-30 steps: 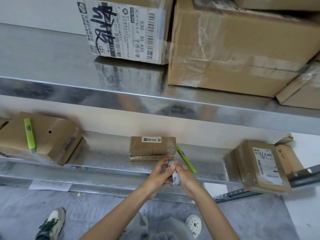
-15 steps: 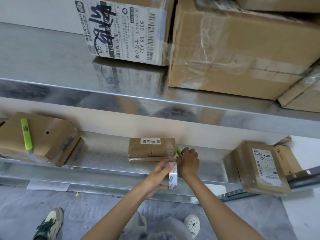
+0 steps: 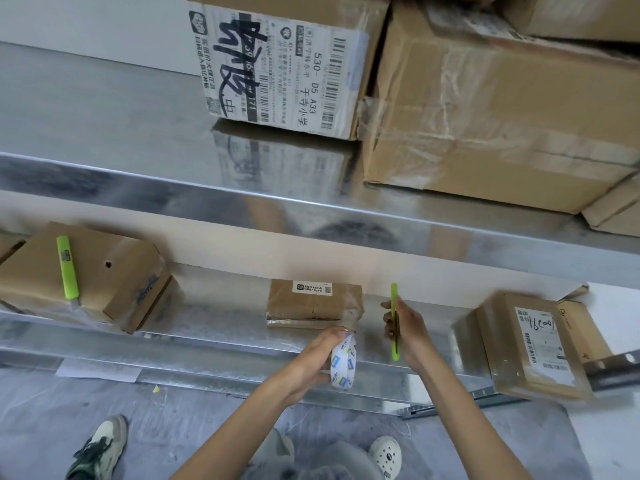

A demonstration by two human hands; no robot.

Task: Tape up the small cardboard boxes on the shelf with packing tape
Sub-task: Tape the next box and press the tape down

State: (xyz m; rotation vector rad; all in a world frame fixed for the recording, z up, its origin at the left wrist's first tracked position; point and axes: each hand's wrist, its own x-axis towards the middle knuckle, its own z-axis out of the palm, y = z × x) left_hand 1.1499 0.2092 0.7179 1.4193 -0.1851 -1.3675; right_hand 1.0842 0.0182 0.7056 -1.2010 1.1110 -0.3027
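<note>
A small flat cardboard box [image 3: 313, 303] with a white label lies on the lower metal shelf [image 3: 214, 323], wrapped in clear tape. Just in front of it my left hand [image 3: 313, 362] grips a roll of packing tape [image 3: 343, 363] with a blue and white core. To its right my right hand [image 3: 405, 327] holds a green utility knife [image 3: 394, 320] upright, lifted off the shelf. Another small taped box [image 3: 530, 344] with a shipping label stands at the right end of the shelf.
A cardboard box [image 3: 110, 275] at the shelf's left carries a second green knife [image 3: 67, 268]. Large taped boxes [image 3: 485, 109] fill the upper shelf. Two feet [image 3: 100, 448] stand on the grey floor below. An open small box [image 3: 581, 327] sits at the far right.
My right hand left the tape roll, reached to the green knife beside the small box and picked it up. The left hand kept the roll and lowered slightly.
</note>
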